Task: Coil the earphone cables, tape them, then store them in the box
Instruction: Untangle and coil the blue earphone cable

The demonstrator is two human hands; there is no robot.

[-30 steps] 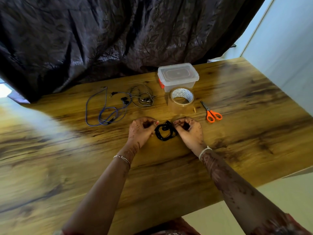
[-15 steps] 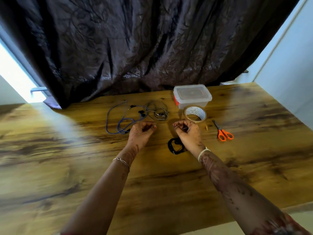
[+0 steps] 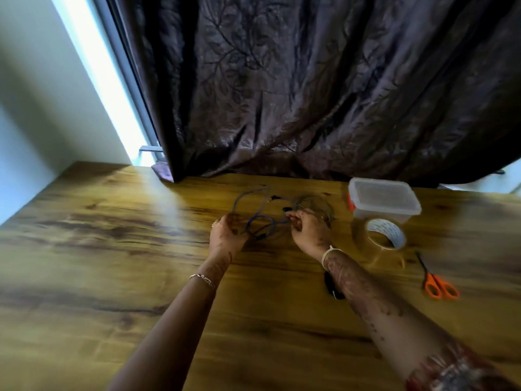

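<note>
I see the left hand and right hand apart, each gripping the blue cable on the worktop, left of the box. The black coil lies in front of the box.

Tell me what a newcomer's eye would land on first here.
The dark patterned curtain fills the upper half behind the wooden table. At mid-table the left hand and right hand are at the loose blue earphone cable, the right hand pinching it. The orange scissors glow at the right, near the tape roll and lidded plastic box.
</note>
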